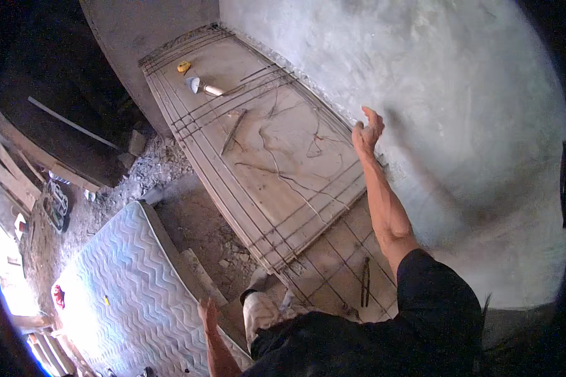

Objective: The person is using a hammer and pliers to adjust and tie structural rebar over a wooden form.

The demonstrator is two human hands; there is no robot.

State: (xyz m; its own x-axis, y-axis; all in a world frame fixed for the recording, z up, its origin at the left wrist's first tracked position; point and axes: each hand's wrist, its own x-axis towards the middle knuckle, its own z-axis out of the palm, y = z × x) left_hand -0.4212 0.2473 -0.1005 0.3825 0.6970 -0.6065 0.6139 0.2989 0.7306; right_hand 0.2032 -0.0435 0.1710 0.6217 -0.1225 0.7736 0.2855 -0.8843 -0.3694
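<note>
My right hand (368,129) is raised beside the pale plastered wall (471,94), fingers loosely bent and apart, holding nothing that I can see. Below it lies a flat slab-like panel (283,151) with steel rebar rods (217,198) along its sides and across its ends. My left hand (209,312) hangs low beside the edge of a patterned mattress (138,276); its fingers look slightly apart and nothing shows in them. On the panel's far part are a trowel (201,87) with a pale handle and a small yellow tool (183,66), perhaps a tape measure.
Bent wires (277,173) and a thin stick (234,132) lie on the panel. A rebar grid (339,264) extends from its near end, close to my legs. Rubble (160,157) covers the ground at left, with planks (12,179) and a coiled cable (55,204) beyond.
</note>
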